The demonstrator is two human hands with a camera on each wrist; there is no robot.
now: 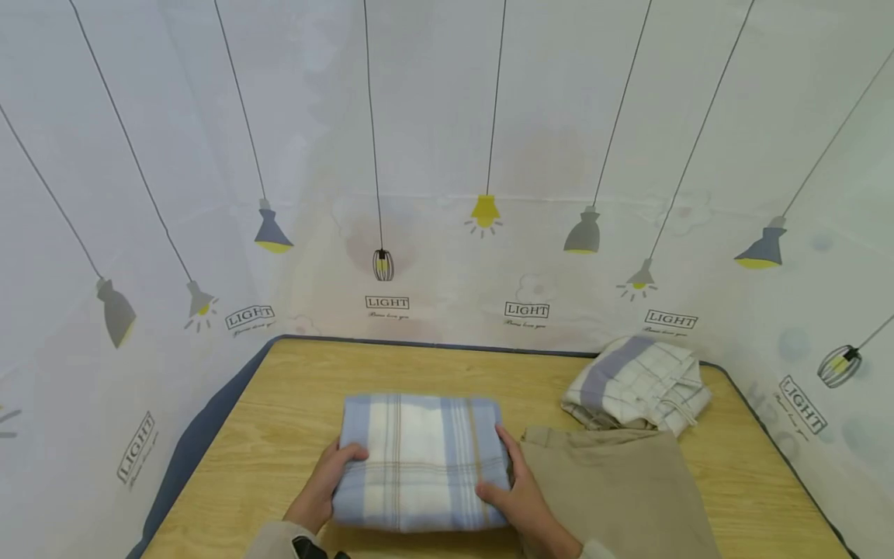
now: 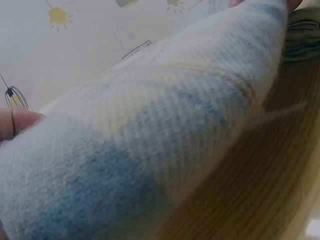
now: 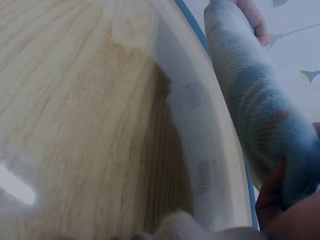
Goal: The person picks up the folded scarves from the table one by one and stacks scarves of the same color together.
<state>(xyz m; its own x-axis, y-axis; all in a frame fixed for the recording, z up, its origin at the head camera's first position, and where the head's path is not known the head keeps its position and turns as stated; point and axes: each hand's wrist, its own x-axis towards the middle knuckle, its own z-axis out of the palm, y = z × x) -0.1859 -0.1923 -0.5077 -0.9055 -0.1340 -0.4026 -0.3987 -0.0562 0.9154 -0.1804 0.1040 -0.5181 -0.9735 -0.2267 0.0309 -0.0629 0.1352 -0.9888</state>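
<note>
A thick, folded blue-and-white plaid cloth [image 1: 422,462] with thin brown lines is held in front of me, raised off the wooden table. My left hand [image 1: 327,481] grips its left edge, the thumb on top and the other fingers hidden beneath. On the right edge my right hand [image 1: 520,489] holds it, the thumb lying over the top. Up close in the left wrist view, the cloth [image 2: 150,130] has a fuzzy woven surface and a rounded folded edge. Seen from the right wrist, the same cloth [image 3: 255,90] is a thick roll-like edge between both hands.
Right of the cloth lies a flat khaki garment [image 1: 615,481]. Behind it sits a bundled white checked garment [image 1: 639,384] with a purple-grey stripe and a drawstring. The wooden table [image 1: 279,404] has a dark blue edge, with a lamp-printed white curtain [image 1: 440,155] around it.
</note>
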